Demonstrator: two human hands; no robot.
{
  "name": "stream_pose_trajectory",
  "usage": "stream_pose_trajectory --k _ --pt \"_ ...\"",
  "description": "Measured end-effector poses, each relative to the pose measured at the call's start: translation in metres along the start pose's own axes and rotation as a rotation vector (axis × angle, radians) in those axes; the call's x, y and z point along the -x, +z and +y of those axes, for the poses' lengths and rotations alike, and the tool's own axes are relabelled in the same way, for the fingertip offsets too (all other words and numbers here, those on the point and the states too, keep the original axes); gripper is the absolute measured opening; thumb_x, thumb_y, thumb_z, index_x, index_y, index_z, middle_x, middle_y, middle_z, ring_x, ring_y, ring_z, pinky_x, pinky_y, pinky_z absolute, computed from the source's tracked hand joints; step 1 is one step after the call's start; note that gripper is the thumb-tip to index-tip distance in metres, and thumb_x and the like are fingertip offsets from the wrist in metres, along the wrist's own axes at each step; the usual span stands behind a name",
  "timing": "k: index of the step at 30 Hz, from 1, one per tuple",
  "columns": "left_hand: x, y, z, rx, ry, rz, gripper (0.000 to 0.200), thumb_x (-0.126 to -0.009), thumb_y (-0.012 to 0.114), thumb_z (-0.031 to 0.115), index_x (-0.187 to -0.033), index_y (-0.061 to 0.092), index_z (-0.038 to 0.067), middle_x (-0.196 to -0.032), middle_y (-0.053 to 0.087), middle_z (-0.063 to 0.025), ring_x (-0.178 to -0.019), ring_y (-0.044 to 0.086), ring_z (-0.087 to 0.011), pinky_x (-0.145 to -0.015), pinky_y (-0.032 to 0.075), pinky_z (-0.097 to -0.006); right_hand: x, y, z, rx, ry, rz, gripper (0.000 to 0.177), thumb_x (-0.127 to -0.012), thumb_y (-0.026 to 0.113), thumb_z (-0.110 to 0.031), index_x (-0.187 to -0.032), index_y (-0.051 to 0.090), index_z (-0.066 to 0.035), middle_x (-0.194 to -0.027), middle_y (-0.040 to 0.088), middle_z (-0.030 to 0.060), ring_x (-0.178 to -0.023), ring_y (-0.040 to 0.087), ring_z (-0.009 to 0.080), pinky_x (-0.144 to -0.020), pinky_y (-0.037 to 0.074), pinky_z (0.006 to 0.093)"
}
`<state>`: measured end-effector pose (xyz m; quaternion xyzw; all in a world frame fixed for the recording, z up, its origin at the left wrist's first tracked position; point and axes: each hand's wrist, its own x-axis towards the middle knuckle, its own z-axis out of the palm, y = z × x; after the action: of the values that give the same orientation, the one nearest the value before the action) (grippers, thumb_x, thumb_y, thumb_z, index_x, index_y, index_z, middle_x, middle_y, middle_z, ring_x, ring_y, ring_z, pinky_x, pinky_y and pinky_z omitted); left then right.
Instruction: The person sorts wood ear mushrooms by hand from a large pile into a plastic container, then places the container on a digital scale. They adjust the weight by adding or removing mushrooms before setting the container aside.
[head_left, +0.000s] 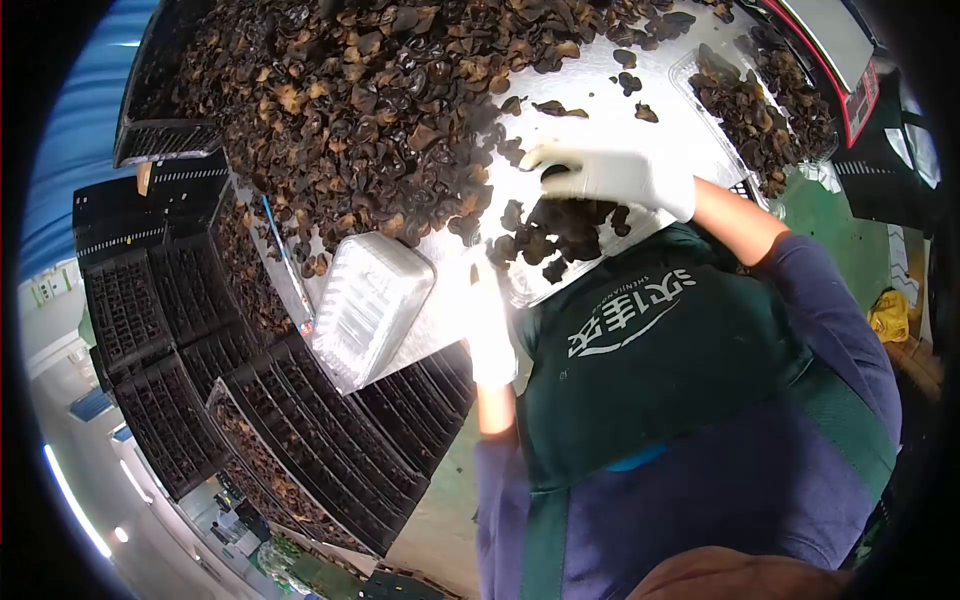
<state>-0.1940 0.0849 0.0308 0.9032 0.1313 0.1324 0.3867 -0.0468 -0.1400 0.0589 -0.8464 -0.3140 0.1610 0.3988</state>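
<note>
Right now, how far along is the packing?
Looks done: the filled clear trays at the right. In hand: a part-filled tray, left hand by its edge, right hand over its dark pieces. Left: the big loose pile, with an unfilled clear container beside it.

Blue sheeting (90,135), yellow bag (888,317), green floor (828,225), glowing tube light (77,500)

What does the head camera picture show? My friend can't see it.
A white-gloved left hand and right hand are at a small pile of dark, crinkly pieces, maybe mushrooms, on a shiny table. A much bigger heap spreads beyond, with a clear box and black trays leftward.
</note>
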Motion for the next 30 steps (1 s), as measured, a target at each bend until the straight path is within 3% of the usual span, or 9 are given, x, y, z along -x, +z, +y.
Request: stream_pose_trajectory --k 6,9,10,12,13,21,22,27,30 --pt "-0.024 0.026 -0.006 -0.430 0.335 -0.010 0.029 -0.093 0.057 0.026 -0.085 0.069 0.001 -0.086 0.063 -0.0185 -0.088 0.060 -0.0349 -0.081 0.046 -0.0457 0.016 0.065 -0.005 0.240 -0.436 -0.048 0.057 -0.074 0.074 -0.038 -0.125 0.060 -0.015 -0.130 0.054 0.0096 -0.123 0.047 0.0306 -0.097 0.036 0.0494" --pt "-0.022 0.030 0.005 -0.496 0.365 -0.073 0.036 -0.095 0.051 0.031 -0.078 0.065 0.003 -0.075 0.063 -0.0185 -0.073 0.061 -0.0350 -0.071 0.047 -0.0458 0.019 0.078 0.026 0.211 -0.528 0.102 0.048 -0.075 0.072 -0.032 -0.117 0.063 -0.011 -0.121 0.058 0.0119 -0.115 0.053 0.0315 -0.093 0.038 0.0469" --pt "-0.024 0.038 0.004 -0.465 0.112 -0.121 0.030 -0.092 0.053 0.029 -0.080 0.066 0.004 -0.073 0.062 -0.0178 -0.069 0.061 -0.0328 -0.067 0.048 -0.0442 0.015 0.073 0.027 0.120 -0.545 0.030 0.043 -0.075 0.073 -0.028 -0.112 0.065 -0.008 -0.117 0.060 0.0125 -0.110 0.054 0.0323 -0.090 0.040 0.0461" --pt "-0.029 0.040 0.013 -0.171 0.153 -0.040 0.018 -0.081 0.059 0.021 -0.075 0.069 0.007 -0.065 0.060 -0.0138 -0.059 0.060 -0.0295 -0.055 0.047 -0.0412 0.022 0.079 0.019 0.145 -0.432 0.111 0.041 -0.069 0.074 -0.015 -0.108 0.067 -0.004 -0.115 0.061 0.0125 -0.110 0.056 0.0315 -0.092 0.045 0.0436" --pt "-0.028 0.078 -0.022 -0.567 0.277 -0.040 0.014 -0.078 0.060 0.016 -0.071 0.069 0.009 -0.061 0.058 -0.0139 -0.056 0.059 -0.0298 -0.053 0.047 -0.0415 0.023 0.076 0.014 0.250 -0.458 0.123 0.039 -0.067 0.075 -0.012 -0.105 0.067 -0.005 -0.113 0.061 0.0121 -0.111 0.056 0.0317 -0.093 0.043 0.0439" --pt "-0.018 0.074 -0.004 -0.262 0.444 0.478 0.013 -0.078 0.062 0.013 -0.084 0.058 0.002 -0.080 0.057 -0.0155 -0.076 0.058 -0.0314 -0.071 0.046 -0.0432 0.022 0.071 0.017 0.319 -0.516 0.128 0.036 -0.066 0.075 -0.008 -0.100 0.065 -0.006 -0.112 0.059 0.0113 -0.112 0.053 0.0310 -0.097 0.038 0.0429" --pt "-0.025 0.073 -0.001 -0.391 0.084 0.108 0.013 -0.075 0.063 0.013 -0.085 0.058 0.006 -0.086 0.059 -0.0145 -0.083 0.060 -0.0303 -0.073 0.048 -0.0419 0.021 0.071 0.019 0.335 -0.504 0.115 0.035 -0.066 0.075 -0.008 -0.100 0.065 -0.006 -0.113 0.060 0.0109 -0.112 0.053 0.0306 -0.097 0.038 0.0427" --pt "-0.015 0.033 0.030 -0.408 0.341 0.497 0.012 -0.085 0.061 0.018 -0.088 0.060 0.006 -0.087 0.056 -0.0103 -0.087 0.056 -0.0268 -0.079 0.044 -0.0379 0.027 0.066 0.003 0.132 -0.422 0.172 0.041 -0.067 0.073 -0.003 -0.106 0.063 -0.003 -0.116 0.059 0.0148 -0.115 0.053 0.0338 -0.101 0.040 0.0427" --pt "-0.005 0.026 0.058 -0.243 0.365 0.413 0.009 -0.083 0.062 0.016 -0.080 0.060 0.008 -0.085 0.056 -0.0102 -0.084 0.056 -0.0269 -0.076 0.044 -0.0382 0.032 0.058 -0.007 0.127 -0.325 0.287 0.050 -0.075 0.071 -0.006 -0.121 0.055 0.000 -0.125 0.056 0.0177 -0.119 0.052 0.0355 -0.102 0.040 0.0427"
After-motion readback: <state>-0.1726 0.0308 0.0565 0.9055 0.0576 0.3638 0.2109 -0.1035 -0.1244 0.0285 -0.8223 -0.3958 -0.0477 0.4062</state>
